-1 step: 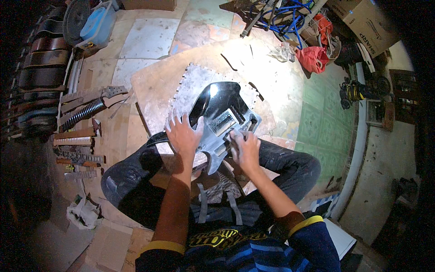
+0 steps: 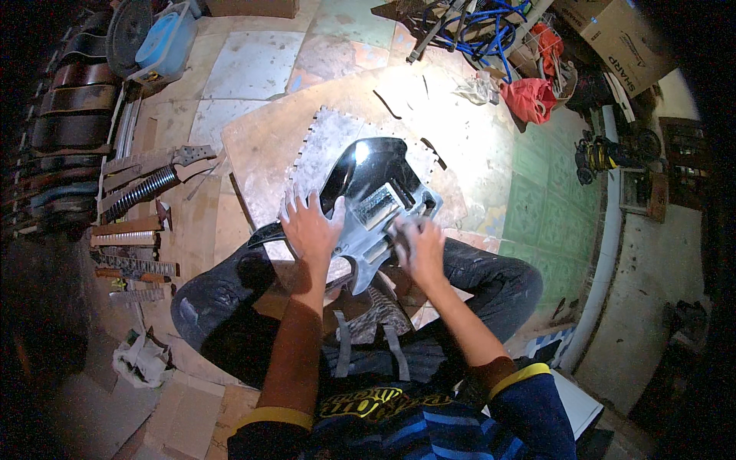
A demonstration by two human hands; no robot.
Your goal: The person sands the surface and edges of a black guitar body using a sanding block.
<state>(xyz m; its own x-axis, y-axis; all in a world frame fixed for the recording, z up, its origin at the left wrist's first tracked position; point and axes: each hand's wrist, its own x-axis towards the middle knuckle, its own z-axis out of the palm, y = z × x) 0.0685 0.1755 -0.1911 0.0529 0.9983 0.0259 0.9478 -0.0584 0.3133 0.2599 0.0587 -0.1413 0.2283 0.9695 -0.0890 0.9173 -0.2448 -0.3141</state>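
An electric guitar body (image 2: 372,170) lies across my lap, glossy black at its far end and dull grey, as if scuffed, on the nearer part. Rectangular cavities are cut into its face. My left hand (image 2: 310,225) rests flat with spread fingers on the left edge of the body. On the near right part, by the cavities, my right hand (image 2: 421,250) is bent over the surface with its fingers drawn together. Motion blurs those fingers, and whatever lies under them is hidden.
A brown board (image 2: 264,138) lies on the tiled floor beneath the guitar body. To the left are guitar necks (image 2: 138,192), a saw (image 2: 138,273) and a row of stacked curved guitar parts (image 2: 73,130). Blue cable (image 2: 498,38), a red bag (image 2: 529,100) and a cardboard box (image 2: 632,50) sit at far right.
My right hand has slid slightly to the right over the guitar body and is more blurred. The left hand and the guitar body have stayed in place.
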